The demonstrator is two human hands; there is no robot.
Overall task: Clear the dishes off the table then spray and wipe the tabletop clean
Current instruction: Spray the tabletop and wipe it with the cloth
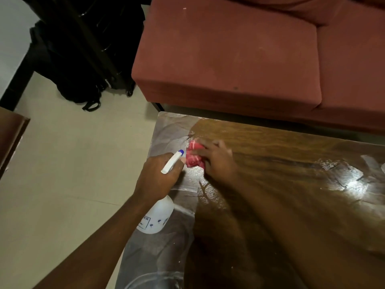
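Your left hand (159,174) was closed around the neck of the white spray bottle (157,217), with its white trigger head and blue nozzle tip pointing up and away from you, toward the cloth. The bottle hung over the near left edge of the wooden tabletop (281,163); whether its base touched the surface could not be told. Your right hand (218,158) lay flat with fingers spread, pressing a bunched red cloth (192,156) with white stripes onto the tabletop near its far left corner, just beside the nozzle. The hand and forearm were blurred. The tabletop showed glossy wet-looking streaks on its left part and at the right. A reddish sofa (239,55) stood just beyond the table, and a dark bag (83,59) sat on the pale tiled floor (62,163) to the left.
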